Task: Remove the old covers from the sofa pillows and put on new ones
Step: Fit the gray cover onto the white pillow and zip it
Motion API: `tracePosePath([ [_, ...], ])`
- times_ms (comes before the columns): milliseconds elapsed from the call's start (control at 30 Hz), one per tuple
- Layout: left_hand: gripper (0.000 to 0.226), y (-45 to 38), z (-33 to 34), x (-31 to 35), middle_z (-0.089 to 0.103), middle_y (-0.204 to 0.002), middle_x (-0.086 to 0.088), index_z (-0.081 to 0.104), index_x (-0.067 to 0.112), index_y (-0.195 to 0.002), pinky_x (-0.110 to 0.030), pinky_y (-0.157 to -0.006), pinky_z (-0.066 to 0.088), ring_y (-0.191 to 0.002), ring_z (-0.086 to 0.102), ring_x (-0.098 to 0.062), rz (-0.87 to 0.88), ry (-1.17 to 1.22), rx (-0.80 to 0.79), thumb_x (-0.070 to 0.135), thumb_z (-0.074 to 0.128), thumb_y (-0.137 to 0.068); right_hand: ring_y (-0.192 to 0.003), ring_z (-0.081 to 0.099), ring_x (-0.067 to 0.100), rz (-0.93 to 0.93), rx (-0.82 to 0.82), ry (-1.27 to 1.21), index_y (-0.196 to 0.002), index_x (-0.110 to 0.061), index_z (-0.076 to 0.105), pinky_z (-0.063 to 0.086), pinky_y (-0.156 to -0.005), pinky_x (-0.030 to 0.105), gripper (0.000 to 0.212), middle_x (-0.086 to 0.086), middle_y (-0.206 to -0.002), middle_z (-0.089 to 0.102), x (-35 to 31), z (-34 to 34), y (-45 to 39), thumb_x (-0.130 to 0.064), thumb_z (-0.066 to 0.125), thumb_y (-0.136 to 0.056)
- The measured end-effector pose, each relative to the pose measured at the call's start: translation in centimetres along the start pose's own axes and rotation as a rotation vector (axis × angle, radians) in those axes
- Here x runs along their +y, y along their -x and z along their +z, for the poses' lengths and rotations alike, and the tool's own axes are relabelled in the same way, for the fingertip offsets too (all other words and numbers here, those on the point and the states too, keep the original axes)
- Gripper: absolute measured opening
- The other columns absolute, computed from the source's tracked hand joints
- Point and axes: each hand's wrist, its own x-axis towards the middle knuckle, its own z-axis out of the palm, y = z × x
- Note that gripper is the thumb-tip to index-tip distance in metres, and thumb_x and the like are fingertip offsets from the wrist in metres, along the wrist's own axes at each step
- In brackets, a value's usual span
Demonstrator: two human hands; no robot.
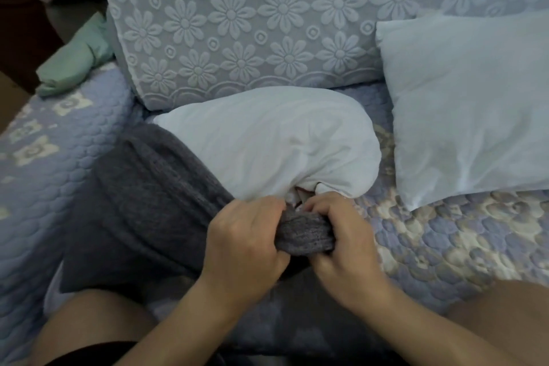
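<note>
A: From the head view, what have you got hold of?

B: Your left hand (246,242) and your right hand (341,235) are side by side, both with fingers curled tight round a bunched edge of the grey knitted cover (142,202). The bunch sits between your two fists, just below the near end of the white pillow insert (273,142).

A: And where does that insert lie?

B: It lies on the quilted sofa seat (430,241), straight ahead of you, its far side against the floral-embossed back cushion (252,24). Its left part is tucked under the grey cover; the rest is bare white. The cover spreads away to the left of the insert, rumpled in ridges over the seat.

A: Anything else around it?

B: To the right of the insert, close but seemingly not touching, a second white pillow (469,104) leans against the back cushion. Far to the left of the insert, at the seat's edge, lies a crumpled pale green cloth (74,62). Your bare knees show at the bottom corners, nearer you than the insert.
</note>
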Motion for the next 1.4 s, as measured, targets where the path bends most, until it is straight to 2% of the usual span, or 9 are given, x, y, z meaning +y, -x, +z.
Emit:
tracePosePath([
  [300,0.029,-0.5,1.8,0.0,0.062,-0.097,-0.014,0.057,0.008,-0.095,-0.037,-0.062,0.054,-0.082,0.061,-0.027,-0.091,0.059,0.231,-0.011,0.069,-0.077,-0.083,0.059,0.002,0.144,-0.126,-0.063,-0.107,-0.039,0.047,0.045,-0.069,0.015,0.039,-0.017,-0.093,0.060,-0.9,0.1,0.0,-0.026,0.063,-0.073],
  [467,0.015,0.4,0.8,0.4,0.067,-0.103,-0.007,0.068,-0.003,-0.103,-0.011,-0.092,0.043,-0.095,0.062,-0.017,-0.198,0.159,0.209,0.002,0.064,-0.090,-0.099,0.060,0.017,-0.170,-0.261,0.179,-0.123,-0.011,0.063,0.048,-0.085,0.030,0.044,-0.001,-0.111,0.062,-2.6,-0.7,0.4,-0.025,0.068,-0.081],
  [567,0.018,0.7,0.2,0.1,0.067,-0.094,-0.004,0.069,-0.001,-0.101,-0.012,-0.086,0.044,-0.086,0.061,-0.014,-0.148,0.217,0.160,0.014,0.064,-0.093,-0.096,0.062,0.026,-0.267,0.050,0.296,-0.105,0.004,0.072,0.047,-0.088,0.030,0.035,0.012,-0.104,0.065,-3.1,-4.4,-0.4,-0.026,0.059,-0.091],
  [633,0.020,1.1,0.1,-0.2,0.069,-0.089,-0.008,0.071,-0.001,-0.097,-0.023,-0.079,0.049,-0.080,0.062,-0.018,-0.069,0.206,0.124,0.019,0.066,-0.093,-0.092,0.056,0.026,0.134,0.340,0.487,-0.098,-0.004,0.065,0.038,-0.083,0.028,0.028,0.006,-0.098,0.058,-1.4,-7.3,-2.4,-0.030,0.059,-0.091],
  [767,0.016,1.5,0.2,-0.5,0.065,-0.079,-0.011,0.068,-0.001,-0.087,-0.040,-0.067,0.049,-0.074,0.056,-0.022,0.030,0.219,0.103,0.011,0.062,-0.094,-0.079,0.071,0.026,1.129,-0.248,0.040,-0.107,-0.010,0.064,0.055,-0.069,0.032,0.049,0.009,-0.091,0.073,1.5,-9.9,-4.6,-0.057,0.055,-0.094],
  [833,0.002,1.5,0.3,-0.5,0.065,-0.082,-0.011,0.067,0.000,-0.087,-0.045,-0.067,0.046,-0.076,0.056,-0.027,0.086,0.216,0.087,-0.001,0.065,-0.086,-0.068,0.071,0.024,1.082,-0.347,-0.476,-0.105,0.000,0.066,0.058,-0.058,0.032,0.041,0.013,-0.082,0.074,1.1,-9.2,-4.5,-0.039,0.057,-0.096],
  [967,0.012,1.8,0.7,0.0,0.067,-0.091,-0.012,0.060,0.010,-0.099,-0.047,-0.078,0.046,-0.087,0.059,-0.031,0.193,0.185,0.077,0.006,0.066,-0.090,-0.081,0.075,0.025,0.952,0.038,-1.011,-0.109,0.008,0.062,0.061,-0.060,0.032,0.023,0.017,-0.098,0.075,0.1,-5.6,-6.5,-0.005,0.063,-0.091],
  [1267,0.033,1.4,0.3,0.7,0.054,-0.110,-0.007,0.058,0.014,-0.104,-0.049,-0.086,0.042,-0.101,0.055,-0.033,0.107,0.048,0.112,-0.001,0.073,-0.080,-0.090,0.075,0.027,0.839,-0.060,-0.466,-0.112,-0.015,0.068,0.061,-0.080,0.054,0.034,0.004,-0.098,0.077,-0.9,-2.4,-3.6,-0.022,0.076,-0.080],
  [1400,0.039,1.7,-0.4,2.9,0.041,-0.119,-0.014,0.055,0.018,-0.113,-0.054,-0.089,0.033,-0.110,0.044,-0.039,-0.184,-0.177,0.154,0.003,0.061,-0.078,-0.089,0.075,0.019,0.831,-0.141,-0.509,-0.119,-0.015,0.065,0.061,-0.070,0.037,0.035,0.001,-0.101,0.077,-1.1,-3.2,-3.3,-0.018,0.076,-0.086],
])
